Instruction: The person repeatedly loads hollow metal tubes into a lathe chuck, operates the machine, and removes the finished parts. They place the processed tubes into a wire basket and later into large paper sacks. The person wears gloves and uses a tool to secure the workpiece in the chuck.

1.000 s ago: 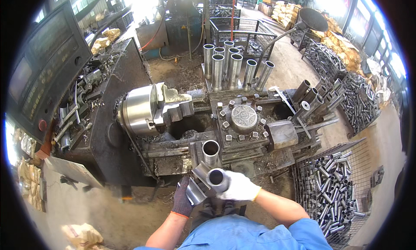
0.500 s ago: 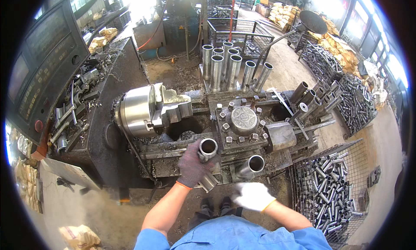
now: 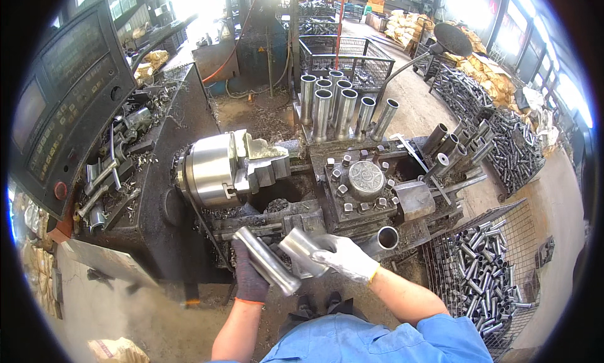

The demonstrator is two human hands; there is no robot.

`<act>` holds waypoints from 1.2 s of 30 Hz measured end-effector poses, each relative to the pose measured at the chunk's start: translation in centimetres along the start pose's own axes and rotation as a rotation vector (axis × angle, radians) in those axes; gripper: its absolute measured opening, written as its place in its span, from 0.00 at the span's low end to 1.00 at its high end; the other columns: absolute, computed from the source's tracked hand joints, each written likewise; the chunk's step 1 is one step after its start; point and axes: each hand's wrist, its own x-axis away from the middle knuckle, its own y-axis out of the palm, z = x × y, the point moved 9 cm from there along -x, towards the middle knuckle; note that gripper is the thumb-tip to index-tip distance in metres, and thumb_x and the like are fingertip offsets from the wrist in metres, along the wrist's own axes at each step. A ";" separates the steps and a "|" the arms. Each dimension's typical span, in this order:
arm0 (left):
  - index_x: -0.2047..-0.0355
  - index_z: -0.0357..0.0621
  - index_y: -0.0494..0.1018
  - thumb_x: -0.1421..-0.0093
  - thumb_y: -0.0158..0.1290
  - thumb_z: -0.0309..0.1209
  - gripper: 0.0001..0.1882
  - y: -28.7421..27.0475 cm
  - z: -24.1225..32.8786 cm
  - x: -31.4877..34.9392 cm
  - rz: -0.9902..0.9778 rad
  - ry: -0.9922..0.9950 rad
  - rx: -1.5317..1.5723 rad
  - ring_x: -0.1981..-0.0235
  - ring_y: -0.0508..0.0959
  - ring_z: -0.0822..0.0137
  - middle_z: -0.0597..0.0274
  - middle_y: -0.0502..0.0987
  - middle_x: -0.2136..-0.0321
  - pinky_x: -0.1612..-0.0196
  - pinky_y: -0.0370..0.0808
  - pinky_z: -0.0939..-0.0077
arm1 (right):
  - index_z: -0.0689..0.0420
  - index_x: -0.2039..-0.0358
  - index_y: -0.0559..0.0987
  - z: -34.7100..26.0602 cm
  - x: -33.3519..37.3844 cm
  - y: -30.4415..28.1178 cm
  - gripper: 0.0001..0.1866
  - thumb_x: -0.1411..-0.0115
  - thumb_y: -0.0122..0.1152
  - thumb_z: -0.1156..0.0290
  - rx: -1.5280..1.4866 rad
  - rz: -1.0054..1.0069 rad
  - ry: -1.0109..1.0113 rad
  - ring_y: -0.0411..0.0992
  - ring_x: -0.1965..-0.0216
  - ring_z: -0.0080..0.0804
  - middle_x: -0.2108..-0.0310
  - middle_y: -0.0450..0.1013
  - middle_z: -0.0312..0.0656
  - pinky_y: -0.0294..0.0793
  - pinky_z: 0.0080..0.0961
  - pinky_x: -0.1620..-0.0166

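My left hand point(image 3: 249, 278), in a dark glove, is wrapped round a shiny steel tube point(image 3: 269, 262) with a flared lower end. The tube tilts down to the right. Close beside it, my right hand point(image 3: 348, 258) in a white glove grips a second steel tube point(image 3: 297, 246), tilted as well and slightly blurred. Both tubes are in front of the lathe. To the right of my right hand, another steel tube point(image 3: 381, 241) rests on the machine's near edge, its open end up.
A lathe chuck point(image 3: 214, 169) is at left and a bolted tool post point(image 3: 367, 179) at centre. Several steel tubes point(image 3: 322, 114) stand behind. A caliper point(image 3: 412, 152) lies near darker tubes. A wire basket point(image 3: 434, 272) of short tubes stands at right; a control panel point(image 3: 69, 105) at far left.
My right hand has moved up and left and taken hold of a tube. My left hand has moved left and lower, and its tube has gone from nearly upright to tilted.
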 end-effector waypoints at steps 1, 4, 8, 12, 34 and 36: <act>0.47 0.46 0.76 0.36 0.51 0.72 0.40 1.2 -1.0 0.5 -0.062 -0.007 -0.008 0.50 0.81 0.53 0.56 0.81 0.51 0.43 0.80 0.52 | 0.66 0.45 0.79 0.2 0.0 1.3 0.42 0.45 0.73 0.40 0.180 -0.128 0.081 0.82 0.54 0.48 0.57 0.83 0.55 0.80 0.37 0.49; 0.37 0.45 0.70 0.33 0.50 0.69 0.42 5.4 -3.2 1.7 -0.436 0.050 0.091 0.35 0.71 0.53 0.55 0.72 0.37 0.29 0.66 0.50 | 0.66 0.40 0.73 -1.2 -0.3 2.8 0.50 0.50 0.74 0.37 0.508 -0.140 0.034 0.82 0.55 0.50 0.55 0.81 0.57 0.80 0.38 0.49; 0.35 0.42 0.68 0.27 0.46 0.61 0.36 4.9 -7.9 -3.0 -0.485 -0.274 0.056 0.35 0.72 0.54 0.52 0.74 0.38 0.28 0.66 0.53 | 0.61 0.42 0.75 -1.3 1.9 1.1 0.44 0.53 0.82 0.48 0.118 0.051 0.295 0.81 0.59 0.32 0.57 0.81 0.48 0.82 0.33 0.55; 0.37 0.42 0.70 0.31 0.53 0.41 0.26 11.8 -7.0 -10.6 -0.882 0.457 -0.658 0.36 0.74 0.51 0.50 0.77 0.41 0.36 0.74 0.57 | 0.58 0.35 0.71 -8.9 4.6 -0.7 0.48 0.52 0.80 0.47 0.178 -0.147 0.115 0.80 0.49 0.43 0.47 0.79 0.52 0.79 0.38 0.46; 0.37 0.49 0.73 0.40 0.58 0.47 0.32 8.5 -1.1 -12.0 0.220 0.706 -2.055 0.32 0.65 0.37 0.39 0.71 0.37 0.30 0.56 0.31 | 0.61 0.48 0.81 -10.5 -25.5 -10.3 0.37 0.57 0.79 0.53 1.332 -0.446 -0.268 0.82 0.53 0.54 0.56 0.83 0.55 0.81 0.45 0.50; 0.40 0.52 0.76 0.37 0.57 0.45 0.26 11.6 -0.6 -11.1 0.114 1.019 -2.058 0.30 0.62 0.36 0.41 0.68 0.34 0.28 0.54 0.32 | 0.64 0.49 0.81 -9.3 -26.3 -9.1 0.38 0.57 0.78 0.51 1.292 -0.527 -0.212 0.82 0.53 0.53 0.55 0.83 0.57 0.80 0.44 0.50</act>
